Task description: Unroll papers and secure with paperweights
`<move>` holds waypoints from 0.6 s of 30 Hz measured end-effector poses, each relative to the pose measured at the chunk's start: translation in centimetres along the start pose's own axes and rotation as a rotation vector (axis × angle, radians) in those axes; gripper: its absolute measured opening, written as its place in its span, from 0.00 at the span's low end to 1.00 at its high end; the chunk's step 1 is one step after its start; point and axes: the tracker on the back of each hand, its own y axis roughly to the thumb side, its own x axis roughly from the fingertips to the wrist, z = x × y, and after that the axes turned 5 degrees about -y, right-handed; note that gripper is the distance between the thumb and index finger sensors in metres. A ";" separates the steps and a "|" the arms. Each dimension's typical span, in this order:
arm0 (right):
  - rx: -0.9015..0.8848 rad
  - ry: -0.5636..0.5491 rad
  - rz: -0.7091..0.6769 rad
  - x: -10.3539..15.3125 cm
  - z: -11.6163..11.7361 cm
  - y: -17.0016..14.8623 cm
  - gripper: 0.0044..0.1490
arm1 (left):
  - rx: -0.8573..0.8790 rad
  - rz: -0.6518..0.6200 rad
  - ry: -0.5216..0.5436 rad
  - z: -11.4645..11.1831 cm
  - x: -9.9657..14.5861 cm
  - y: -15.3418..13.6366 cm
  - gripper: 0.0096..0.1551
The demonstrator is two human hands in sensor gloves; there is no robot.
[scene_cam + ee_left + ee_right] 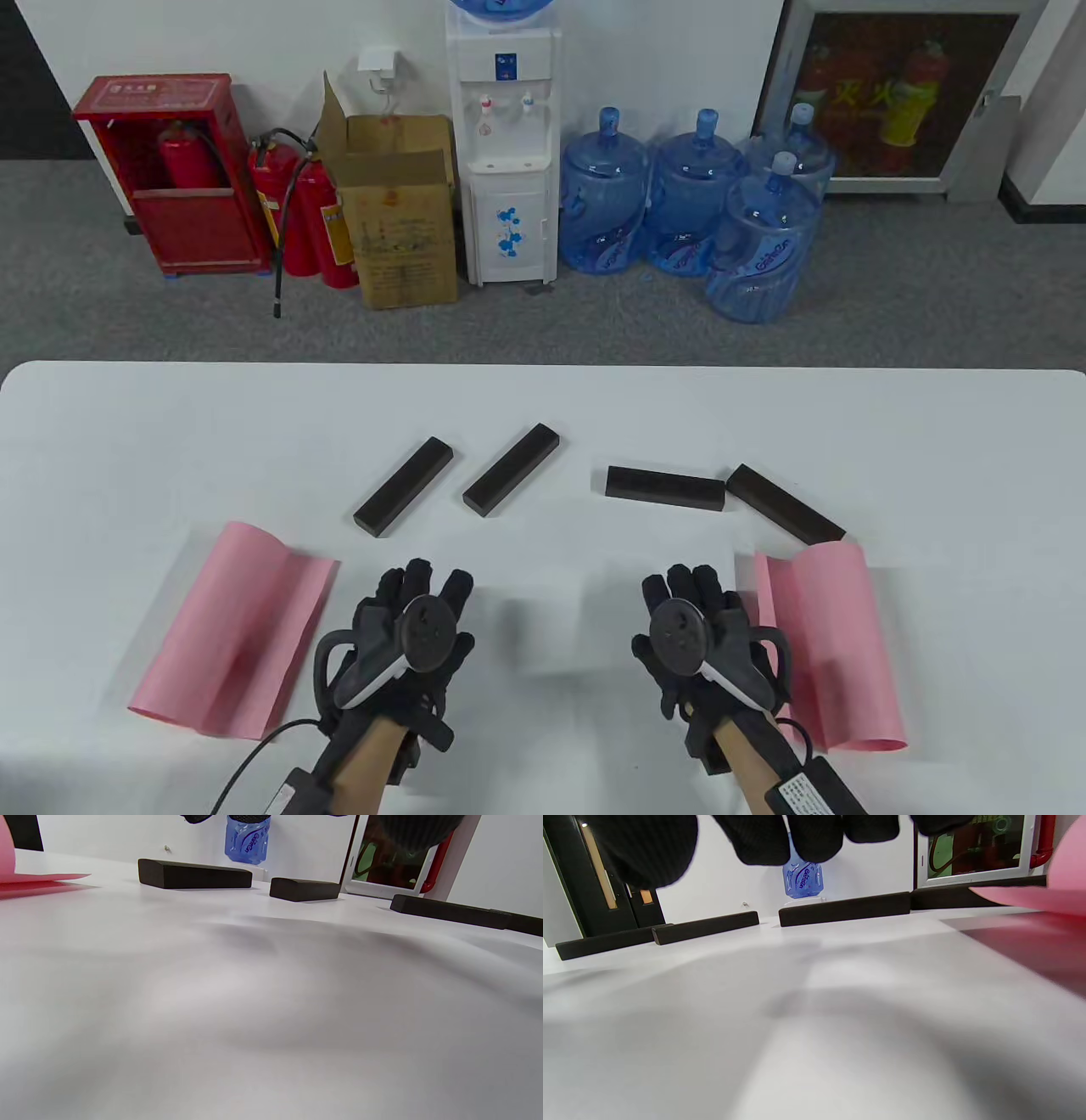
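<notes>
A white sheet (551, 594) lies flat on the white table (127, 441), and both hands rest on it palm down with fingers spread. My left hand (424, 590) is on its left part, my right hand (689, 592) on its right part; neither holds anything. A pink paper (237, 628) lies left of the sheet, its far end curled up. A second pink paper (827, 645) lies to the right, curled along its right side. Four dark paperweight bars (404, 486) (511, 469) (665, 487) (785, 503) lie in a row beyond the hands. My right fingertips (801, 836) hang above the sheet.
The rightmost bar's near end reaches the right pink paper's far edge. Beyond the table, on the floor, stand a water dispenser (505, 144), blue water jugs (687, 195), a cardboard box (399, 212) and red fire extinguishers (297, 212). Cables trail from both wrists.
</notes>
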 end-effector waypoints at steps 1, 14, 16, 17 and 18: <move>0.004 0.005 0.000 0.0 0.1 0.0 0.49 | 0.000 0.000 0.000 0.0 0.0 0.0 0.41; 0.001 0.047 0.029 -0.1 0.3 -0.4 0.48 | 0.000 0.009 -0.029 -0.1 -0.1 0.0 0.41; 0.003 0.052 0.033 -0.1 0.4 -0.5 0.48 | 0.001 0.009 -0.030 -0.1 -0.1 -0.1 0.41; 0.004 0.053 0.034 -0.1 0.4 -0.5 0.48 | 0.002 0.009 -0.029 -0.2 -0.1 -0.1 0.41; 0.005 0.053 0.034 -0.1 0.4 -0.5 0.48 | 0.002 0.008 -0.029 -0.2 -0.1 -0.1 0.41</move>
